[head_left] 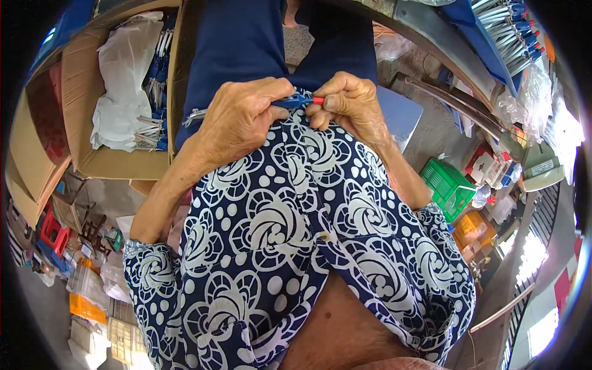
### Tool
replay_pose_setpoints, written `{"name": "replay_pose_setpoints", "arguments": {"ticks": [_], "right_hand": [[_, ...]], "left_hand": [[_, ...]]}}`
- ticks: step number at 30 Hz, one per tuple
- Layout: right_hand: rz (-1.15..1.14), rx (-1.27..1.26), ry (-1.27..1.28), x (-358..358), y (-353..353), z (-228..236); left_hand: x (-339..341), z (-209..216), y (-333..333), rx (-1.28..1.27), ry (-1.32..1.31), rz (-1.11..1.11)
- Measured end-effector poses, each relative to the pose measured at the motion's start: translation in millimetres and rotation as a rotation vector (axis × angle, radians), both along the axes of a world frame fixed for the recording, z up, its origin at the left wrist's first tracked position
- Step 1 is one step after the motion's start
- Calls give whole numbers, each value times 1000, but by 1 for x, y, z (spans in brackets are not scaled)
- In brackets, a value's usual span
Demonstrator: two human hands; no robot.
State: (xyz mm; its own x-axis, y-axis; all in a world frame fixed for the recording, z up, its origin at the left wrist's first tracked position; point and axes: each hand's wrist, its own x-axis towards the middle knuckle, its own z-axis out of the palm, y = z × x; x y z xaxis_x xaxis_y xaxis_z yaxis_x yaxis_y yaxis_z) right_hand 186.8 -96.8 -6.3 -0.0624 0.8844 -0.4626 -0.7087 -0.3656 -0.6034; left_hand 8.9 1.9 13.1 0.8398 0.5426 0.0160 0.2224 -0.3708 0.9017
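Observation:
Over my lap I hold a slim blue piece with a red end [297, 100] between my two hands. My left hand [243, 117] is closed around its blue part, and silvery rod-like ends [196, 115] stick out on the far side of that fist. My right hand [353, 106] pinches the red end between thumb and fingers. The middle of the piece is hidden inside my left hand, so its exact kind cannot be made out.
At the left, an open cardboard box [126, 165] holds white plastic wrap [126, 74] and several similar blue-and-silver pieces [154, 117]. A blue bin [475, 40] with more, some red-tipped, is at the upper right. A green crate [445, 186] stands on the right.

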Motion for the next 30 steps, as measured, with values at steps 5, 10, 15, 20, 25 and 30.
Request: {"name": "replay_pose_setpoints", "arguments": {"ticks": [5,10,15,20,25,30], "right_hand": [[0,-6,-19,-4,-5,1],[-46,-9,-163,-10,-4,5],[140,-10,-512,-9,-4,13],[234,-71,-707,-7,-3,17],[107,-71,-637,-8,-4,16],[84,-48,-591,-10,-6,13]], "left_hand": [[1,-3,-5,-4,-33,-3],[5,-8,-5,-27,-30,20],[4,-8,-3,-154,69,8],[4,-4,0,-216,112,-17],[5,-4,-2,-185,60,-6],[6,-9,-6,-123,25,-15]]}}
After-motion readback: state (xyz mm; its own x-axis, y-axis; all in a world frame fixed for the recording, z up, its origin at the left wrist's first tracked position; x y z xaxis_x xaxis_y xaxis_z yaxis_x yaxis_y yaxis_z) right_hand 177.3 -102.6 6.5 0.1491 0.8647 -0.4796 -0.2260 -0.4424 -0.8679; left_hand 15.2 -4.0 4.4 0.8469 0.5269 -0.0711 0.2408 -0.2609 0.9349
